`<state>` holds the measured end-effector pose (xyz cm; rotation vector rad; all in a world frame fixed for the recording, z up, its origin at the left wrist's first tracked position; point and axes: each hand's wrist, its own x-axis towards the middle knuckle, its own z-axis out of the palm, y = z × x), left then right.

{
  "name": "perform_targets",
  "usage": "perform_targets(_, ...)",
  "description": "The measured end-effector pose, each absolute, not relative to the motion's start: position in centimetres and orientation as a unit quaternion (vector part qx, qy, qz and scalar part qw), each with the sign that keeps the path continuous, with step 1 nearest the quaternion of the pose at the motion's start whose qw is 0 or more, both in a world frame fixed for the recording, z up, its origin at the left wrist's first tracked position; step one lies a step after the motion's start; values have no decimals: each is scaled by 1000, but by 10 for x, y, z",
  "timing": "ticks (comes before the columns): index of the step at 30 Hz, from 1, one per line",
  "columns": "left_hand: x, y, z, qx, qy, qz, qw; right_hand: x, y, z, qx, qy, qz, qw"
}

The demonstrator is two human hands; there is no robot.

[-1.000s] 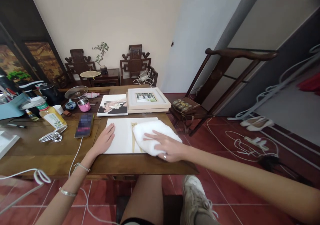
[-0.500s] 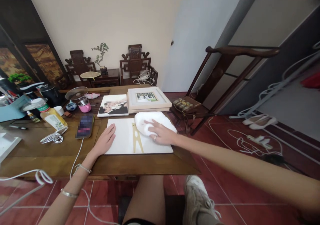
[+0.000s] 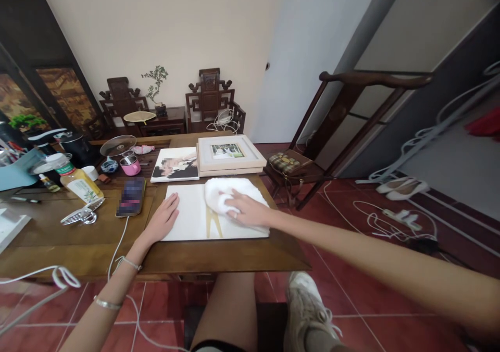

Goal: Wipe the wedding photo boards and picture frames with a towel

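Observation:
A flat white panel (image 3: 185, 219) lies near the front edge of the wooden table, with a yellow A-shaped piece (image 3: 213, 227) at its middle. My left hand (image 3: 164, 217) rests flat on the panel's left edge, fingers stretched out. My right hand (image 3: 244, 209) is closed on a bunched white towel (image 3: 222, 188) and presses it against the panel's right half. The towel covers the upper part of the yellow piece.
Behind the panel lie a photo print (image 3: 175, 165) and a stacked frame (image 3: 231, 154) with a picture. To the left are a phone (image 3: 132, 196), a hair claw clip (image 3: 83, 214), an oil bottle (image 3: 80, 183) and a pink cup (image 3: 130, 166). A wooden chair (image 3: 336, 117) stands at right.
My right hand has slid the towel a little to the left, over the top of the yellow piece. My left hand stays on the panel's left edge.

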<state>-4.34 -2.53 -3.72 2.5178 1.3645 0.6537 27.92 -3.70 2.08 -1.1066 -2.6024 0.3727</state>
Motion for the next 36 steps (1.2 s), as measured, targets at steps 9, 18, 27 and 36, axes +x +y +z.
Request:
perform_targets(9,-42,-27,-34,851,466,215,110,242,-51,12,-436,-875,113,178)
perform_targets(18,-43,-25,-38,852,461,224,106,228,-103,-2,-240,-950,82,182)
perform_targets(27,-42,-26,-35,849,465,221,118,218,-7,30,-364,-920,77,128)
perform_targets(36,-40,-28,-34,833,485,228,140,185,-76,36,-365,-923,103,59)
